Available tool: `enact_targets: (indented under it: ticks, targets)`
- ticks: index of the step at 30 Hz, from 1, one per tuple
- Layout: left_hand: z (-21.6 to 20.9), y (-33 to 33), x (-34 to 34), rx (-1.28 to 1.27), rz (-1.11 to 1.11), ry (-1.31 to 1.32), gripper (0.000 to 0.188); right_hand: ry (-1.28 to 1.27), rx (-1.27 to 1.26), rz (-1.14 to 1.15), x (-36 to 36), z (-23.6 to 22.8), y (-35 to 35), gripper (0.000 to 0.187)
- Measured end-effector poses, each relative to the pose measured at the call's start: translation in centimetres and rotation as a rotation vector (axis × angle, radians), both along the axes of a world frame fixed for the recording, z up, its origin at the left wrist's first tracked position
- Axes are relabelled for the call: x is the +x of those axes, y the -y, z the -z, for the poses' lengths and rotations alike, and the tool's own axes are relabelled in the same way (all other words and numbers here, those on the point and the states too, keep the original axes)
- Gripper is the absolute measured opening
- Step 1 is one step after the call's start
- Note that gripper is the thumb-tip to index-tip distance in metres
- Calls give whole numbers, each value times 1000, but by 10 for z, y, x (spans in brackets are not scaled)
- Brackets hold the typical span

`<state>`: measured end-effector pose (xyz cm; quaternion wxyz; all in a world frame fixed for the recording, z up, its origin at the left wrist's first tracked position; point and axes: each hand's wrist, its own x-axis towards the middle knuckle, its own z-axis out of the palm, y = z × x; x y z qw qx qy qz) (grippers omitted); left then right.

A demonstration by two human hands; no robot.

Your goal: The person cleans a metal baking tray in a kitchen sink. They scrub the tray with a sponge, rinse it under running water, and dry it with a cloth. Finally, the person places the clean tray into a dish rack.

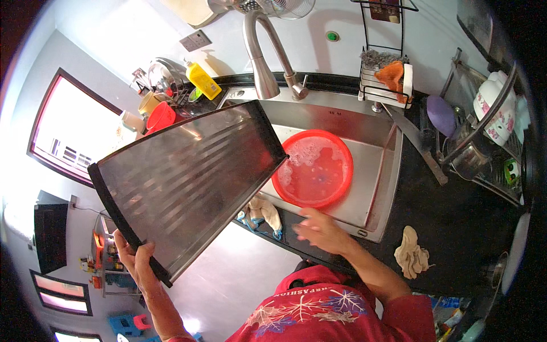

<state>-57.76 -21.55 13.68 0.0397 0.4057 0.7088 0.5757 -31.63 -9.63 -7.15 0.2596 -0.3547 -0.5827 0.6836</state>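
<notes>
My left hand (137, 259) grips the black lower-left end of a ridged rectangular metal tray (188, 171). The tray is tilted up, and its far end reaches over the left side of the sink. In the steel sink (364, 171) sits a round red basin (348, 171) of foamy water, just right of the tray's far corner. My right hand (322, 231) is in the air by the sink's front edge, its fingers loosely stretched out and holding nothing. Left of it, a pale cloth glove (263, 214) lies at the counter edge, partly hidden by the tray.
A curved tap (268, 57) rises behind the sink. A yellow bottle (203, 81) and a red bowl (161, 117) stand at the back left. On the right are a large knife (419, 145), a dish rack with bowls (494, 108), and another pale glove (411, 253). A wire caddy (387, 82) holds sponges.
</notes>
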Motion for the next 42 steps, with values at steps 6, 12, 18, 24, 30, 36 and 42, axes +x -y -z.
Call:
enact_targets:
  ticks: [6,12,18,24,30,36,42]
  targets:
    - [-2,-3,-28,102,-16,108,53,-35,124,-272,-113,16,-18,29]
    - [11,-2,-63,124,52,167,56,334,970,113,-149,31,-8,47]
    - [9,-13,-70,113,77,86,51,455,1063,62,-179,47,-9,60]
    - [21,-32,-97,29,48,91,54,549,1383,138,-185,71,-14,23]
    - [47,-19,-150,129,179,195,69,395,1436,91,-130,67,7,19]
    - [82,-32,-161,143,254,269,56,471,1335,71,-57,60,30,31]
    - [84,-33,-153,116,236,301,59,594,1172,154,6,57,40,43]
